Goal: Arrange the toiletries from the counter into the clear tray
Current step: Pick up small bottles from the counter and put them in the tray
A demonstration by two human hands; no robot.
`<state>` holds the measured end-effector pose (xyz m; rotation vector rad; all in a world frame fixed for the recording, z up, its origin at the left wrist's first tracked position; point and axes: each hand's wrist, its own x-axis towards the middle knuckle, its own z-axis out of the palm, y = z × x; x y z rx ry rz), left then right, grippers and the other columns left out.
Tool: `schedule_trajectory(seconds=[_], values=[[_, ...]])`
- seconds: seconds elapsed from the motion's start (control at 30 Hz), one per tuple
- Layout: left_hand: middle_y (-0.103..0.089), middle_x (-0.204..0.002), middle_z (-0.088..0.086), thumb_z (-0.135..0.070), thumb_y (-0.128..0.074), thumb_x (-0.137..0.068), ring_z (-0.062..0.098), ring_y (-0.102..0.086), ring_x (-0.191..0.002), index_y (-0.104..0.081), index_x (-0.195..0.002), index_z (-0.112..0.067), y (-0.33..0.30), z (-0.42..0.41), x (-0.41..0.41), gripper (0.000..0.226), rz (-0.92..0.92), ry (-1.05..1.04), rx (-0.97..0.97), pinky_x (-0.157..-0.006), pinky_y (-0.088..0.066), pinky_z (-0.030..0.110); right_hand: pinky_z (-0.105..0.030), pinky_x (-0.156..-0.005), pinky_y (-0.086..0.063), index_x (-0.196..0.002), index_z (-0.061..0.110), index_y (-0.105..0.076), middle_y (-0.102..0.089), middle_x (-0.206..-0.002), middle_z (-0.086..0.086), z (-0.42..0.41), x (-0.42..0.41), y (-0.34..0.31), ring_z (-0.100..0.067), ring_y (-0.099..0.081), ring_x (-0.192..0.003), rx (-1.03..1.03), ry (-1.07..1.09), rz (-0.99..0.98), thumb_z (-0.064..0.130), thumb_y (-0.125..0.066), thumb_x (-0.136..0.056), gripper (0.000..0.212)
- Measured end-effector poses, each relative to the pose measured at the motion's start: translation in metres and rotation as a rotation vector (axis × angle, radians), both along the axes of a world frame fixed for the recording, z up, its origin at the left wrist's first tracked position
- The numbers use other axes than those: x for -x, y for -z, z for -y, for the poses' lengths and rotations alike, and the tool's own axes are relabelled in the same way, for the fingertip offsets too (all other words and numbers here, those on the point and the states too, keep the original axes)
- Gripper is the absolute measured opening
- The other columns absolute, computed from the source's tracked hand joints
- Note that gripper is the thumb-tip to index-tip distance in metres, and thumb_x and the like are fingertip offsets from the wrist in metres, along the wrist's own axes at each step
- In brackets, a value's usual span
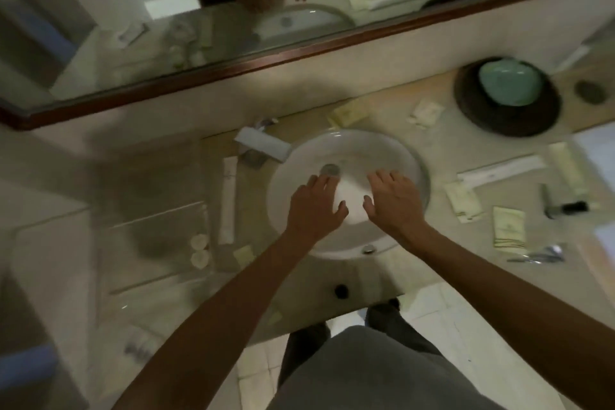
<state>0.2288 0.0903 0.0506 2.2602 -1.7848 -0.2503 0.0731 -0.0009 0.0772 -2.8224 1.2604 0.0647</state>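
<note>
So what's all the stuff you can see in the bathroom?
sink: one, white, middle of counter
faucet: one, silvery, behind the sink on its left
clear tray: one, see-through, left of sink
round caps: two, cream, at the tray's right edge
long packet: one, white, between tray and sink
sachets: several, pale yellow, right of sink
dark bowl: one, brown with a green thing inside, far right
mirror: one, wood-framed, on wall
left hand: open, over sink
right hand: open, over sink

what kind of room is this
A bathroom, likely a hotel one: a round white sink with a faucet set in a counter, a wood-framed mirror above it, and small wrapped toiletry packets scattered beside the basin.
</note>
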Motion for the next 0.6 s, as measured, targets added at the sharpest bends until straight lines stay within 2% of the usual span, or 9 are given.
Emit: schedule_trajectory(seconds=[0.13,0.27,0.43,0.6], values=[[-0.058,-0.118,0.005,-0.045,-0.059,-0.076,0.025,-0.058,-0.1,-0.051,-0.127,-0.015,0.003,0.074,0.108,0.059,-0.052,0.1,-0.043,-0.072,-0.053,0.038,-0.039,-0.088,-0.051,-0.122,0.013,-0.061,-0.068,-0.114,-0.009,0.051,0.1,-0.011,-0.026,-0.063,-0.1,0.009,0.19,0.091,0.025,-0.065,-0.087,0.038],[-0.056,-0.122,0.009,-0.047,-0.062,-0.074,0.028,-0.058,-0.1,-0.048,-0.13,-0.013,0.019,0.128,0.207,0.066,-0.084,0.24,-0.095,-0.074,-0.051,0.039,-0.041,-0.093,-0.049,-0.127,0.013,-0.059,-0.065,-0.122,-0.009,0.099,0.181,-0.014,-0.028,-0.061,-0.108,0.024,0.256,0.155,0.026,-0.063,-0.087,0.042],[-0.049,-0.137,0.012,-0.045,-0.065,-0.077,0.03,-0.05,-0.118,-0.038,-0.142,-0.012,0.031,0.179,0.296,0.077,-0.153,0.327,-0.157,-0.086,-0.049,0.044,-0.044,-0.093,-0.048,-0.125,0.012,-0.062,-0.063,-0.125,-0.01,0.149,0.256,-0.012,-0.031,-0.059,-0.11,-0.002,0.351,0.093,0.027,-0.063,-0.087,0.041],[-0.05,-0.128,0.009,-0.041,-0.069,-0.078,0.027,-0.053,-0.111,-0.04,-0.137,-0.012,0.036,0.21,0.336,0.073,-0.126,0.361,-0.215,-0.08,-0.053,0.042,-0.041,-0.092,-0.047,-0.13,0.016,-0.058,-0.06,-0.126,-0.005,0.181,0.305,-0.002,-0.027,-0.055,-0.114,-0.072,0.453,-0.059,0.036,-0.057,-0.091,0.044]])
